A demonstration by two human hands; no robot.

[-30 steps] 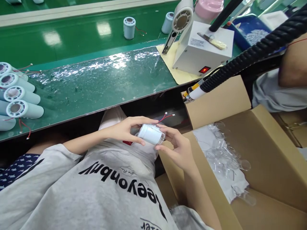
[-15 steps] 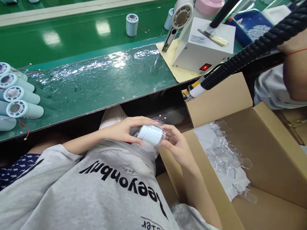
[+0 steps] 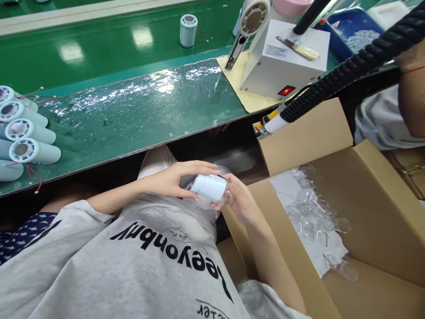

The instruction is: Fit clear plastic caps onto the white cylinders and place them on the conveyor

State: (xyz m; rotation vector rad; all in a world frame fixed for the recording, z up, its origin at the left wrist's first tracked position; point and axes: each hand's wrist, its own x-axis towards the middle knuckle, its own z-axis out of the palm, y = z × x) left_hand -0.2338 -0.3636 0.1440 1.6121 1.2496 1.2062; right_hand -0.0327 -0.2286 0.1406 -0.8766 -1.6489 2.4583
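Taking the piece in hand as the clock centre and straight ahead as twelve: a pale blue cylinder (image 3: pixel 210 188) in a clear, shiny plastic wrap (image 3: pixel 226 194) lies on its side over the lap, just off the near edge of a glossy green bench (image 3: pixel 139 110). Left hand (image 3: pixel 171 179) is at nine, half open in a C shape, thumb and fingers spanning one end with a gap at the palm. Right hand (image 3: pixel 242 199) is at about four, curled in with its fingers on the wrapped end, though some fingers are hidden. Stack of matching blue cylinders with red wires (image 3: pixel 35 150) sits between nine and ten, and a lone upright blue one (image 3: pixel 188 31) is just shy of twelve, beyond the bench edge. At one there's a boxy white machine (image 3: pixel 287 62) with a lit red switch (image 3: pixel 286 91), and a white handheld fan (image 3: pixel 254 20) leans right beside it. Biggest obstruction is the thick black ribbed hose (image 3: pixel 348 73) slanting in from two, crossing in front of the blue plastic tray (image 3: pixel 338 40). Open brown cardboard box (image 3: pixel 375 199) fills three to four, with clear, thin plastic pieces (image 3: pixel 320 238) heaped inside.
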